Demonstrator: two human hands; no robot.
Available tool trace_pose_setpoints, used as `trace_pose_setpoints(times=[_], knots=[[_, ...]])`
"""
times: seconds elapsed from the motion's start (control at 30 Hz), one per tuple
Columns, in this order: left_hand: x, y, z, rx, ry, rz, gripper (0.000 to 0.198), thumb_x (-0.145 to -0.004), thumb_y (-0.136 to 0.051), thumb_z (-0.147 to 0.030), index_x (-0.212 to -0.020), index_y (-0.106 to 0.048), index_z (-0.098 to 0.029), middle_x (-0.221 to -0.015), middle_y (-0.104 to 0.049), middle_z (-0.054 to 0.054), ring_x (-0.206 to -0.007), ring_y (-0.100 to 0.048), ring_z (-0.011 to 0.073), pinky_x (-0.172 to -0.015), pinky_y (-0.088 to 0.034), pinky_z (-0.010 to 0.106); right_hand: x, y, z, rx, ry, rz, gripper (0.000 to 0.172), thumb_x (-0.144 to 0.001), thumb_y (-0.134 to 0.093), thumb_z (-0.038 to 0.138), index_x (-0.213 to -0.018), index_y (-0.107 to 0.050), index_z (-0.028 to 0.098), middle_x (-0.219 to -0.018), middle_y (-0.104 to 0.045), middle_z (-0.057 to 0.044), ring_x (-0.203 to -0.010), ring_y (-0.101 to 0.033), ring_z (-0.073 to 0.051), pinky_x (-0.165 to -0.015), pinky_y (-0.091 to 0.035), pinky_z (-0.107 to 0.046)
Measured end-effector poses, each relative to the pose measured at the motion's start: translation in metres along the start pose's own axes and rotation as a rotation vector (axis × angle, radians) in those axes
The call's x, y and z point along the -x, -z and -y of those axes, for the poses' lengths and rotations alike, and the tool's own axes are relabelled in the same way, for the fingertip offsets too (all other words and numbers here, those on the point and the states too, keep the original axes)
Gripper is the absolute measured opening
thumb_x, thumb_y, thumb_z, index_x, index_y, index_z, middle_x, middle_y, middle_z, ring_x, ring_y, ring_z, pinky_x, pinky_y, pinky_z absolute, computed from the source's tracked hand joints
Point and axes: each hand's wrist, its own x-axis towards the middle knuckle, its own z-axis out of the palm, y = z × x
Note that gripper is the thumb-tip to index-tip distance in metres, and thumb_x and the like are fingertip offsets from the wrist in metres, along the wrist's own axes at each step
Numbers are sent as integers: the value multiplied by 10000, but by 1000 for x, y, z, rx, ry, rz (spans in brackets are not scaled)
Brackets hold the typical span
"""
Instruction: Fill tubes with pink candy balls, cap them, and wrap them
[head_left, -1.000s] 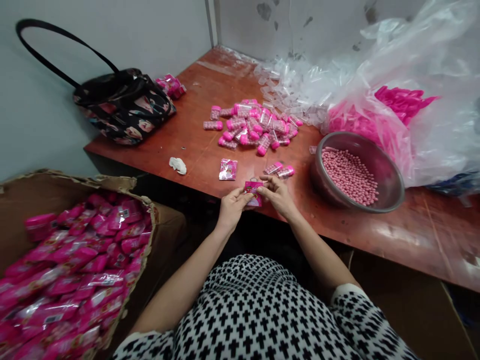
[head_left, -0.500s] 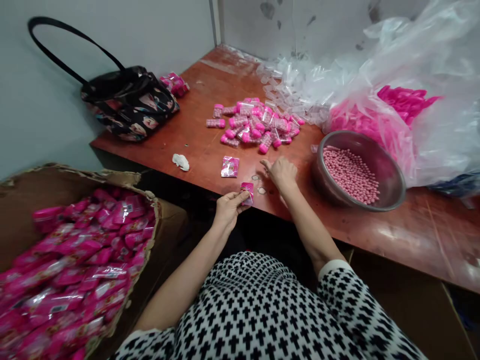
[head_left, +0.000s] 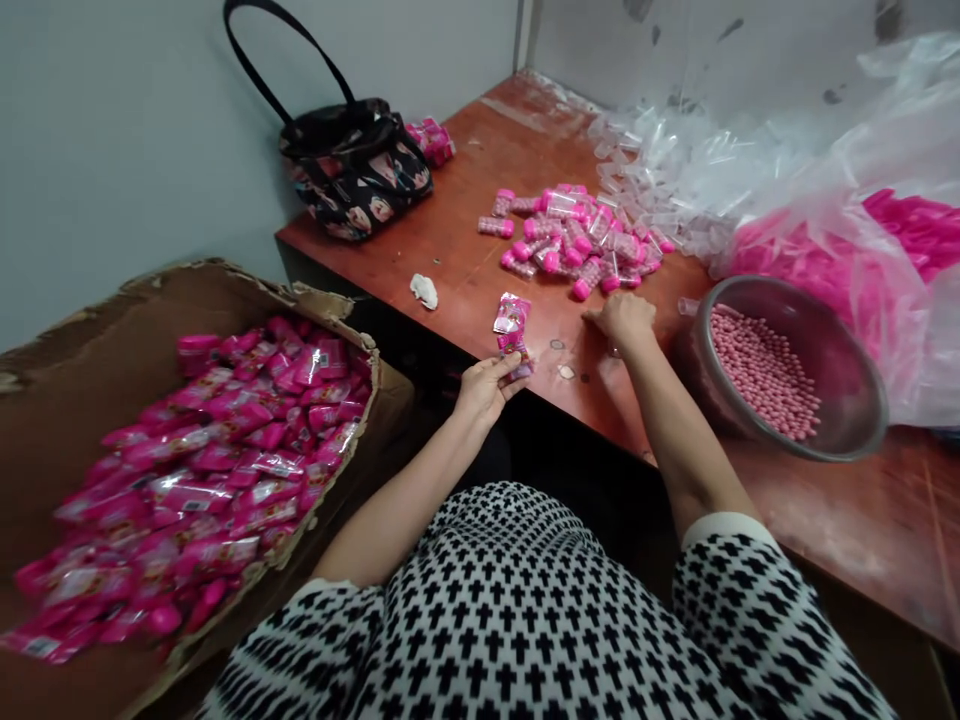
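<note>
My left hand [head_left: 486, 390] is closed on a small pink foil packet [head_left: 516, 346] at the table's front edge. Just beyond it lies another pink and silver packet [head_left: 511, 310], overlapping it in view. To the right, my right hand [head_left: 630, 320] is low over the table, a finger stretched to the left and the other fingers mostly hidden beneath the palm. I see nothing held in it. Right behind that hand is a heap of clear tubes with pink caps [head_left: 576, 240], filled with pink beads.
A grey bowl [head_left: 862, 410] of pink beads stands to the right. Behind it are clear empty tubes [head_left: 660, 170] and a plastic bag [head_left: 825, 265] of pink pieces. At left, a cardboard box [head_left: 90, 310] holds many pink packets. A floral handbag [head_left: 352, 170] and white scrap [head_left: 424, 291] lie on the table.
The view has turned left, so everything sits further right. My right hand has moved forward, closer to the heap of tubes. My left hand still holds the packet, now nearer the other one.
</note>
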Motion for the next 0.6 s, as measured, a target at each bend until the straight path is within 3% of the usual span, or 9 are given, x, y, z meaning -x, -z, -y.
trace_pose_setpoints(times=[0.13,0.2,0.33,0.47,0.53,0.6], knots=[[-1,-1,0,125,13,-41,104,-709,-703,-116,-694,-600,-109,-696,-672,40,-614,-653,128,-617,-552,265,-2,-4,-11,-75,-44,-32,411,-782,-588,300,-1096,-622,37,-1078,-625,-260,-1024,-603,-322,-818,-462,-422],[-3,-1,1,179,12,-65,113,-714,-708,-131,-715,-596,-117,-694,-667,32,-635,-662,136,-662,-557,283,6,-5,-23,-151,-96,-73,379,-788,-559,297,-1053,-630,36,-1051,-628,-266,-1015,-604,-334,-817,-460,-438],[-7,-4,2,253,37,-89,145,-706,-730,-172,-763,-605,-126,-717,-671,37,-705,-678,158,-735,-552,299,48,-14,-39,-562,-84,-198,344,-844,-433,365,-902,-624,85,-930,-662,-220,-906,-629,-294,-785,-472,-420],[-7,-13,6,327,59,-111,138,-729,-715,-200,-778,-600,-142,-734,-675,39,-721,-677,163,-763,-546,318,114,-38,-21,-1474,96,50,232,-832,-388,319,-825,-553,157,-814,-683,-92,-580,-600,-142,-545,-473,-266],[-6,-19,9,351,65,-109,120,-748,-697,-201,-780,-596,-144,-746,-677,42,-723,-675,164,-761,-544,317,143,-51,-3,-1726,107,182,194,-814,-458,335,-834,-549,165,-763,-675,-55,-542,-586,-116,-497,-456,-230],[-4,-25,13,371,57,-95,102,-763,-682,-196,-784,-598,-143,-744,-675,37,-714,-669,148,-747,-541,286,162,-60,14,-1873,82,187,190,-804,-507,347,-873,-550,175,-744,-666,-26,-542,-590,-105,-489,-459,-215]])
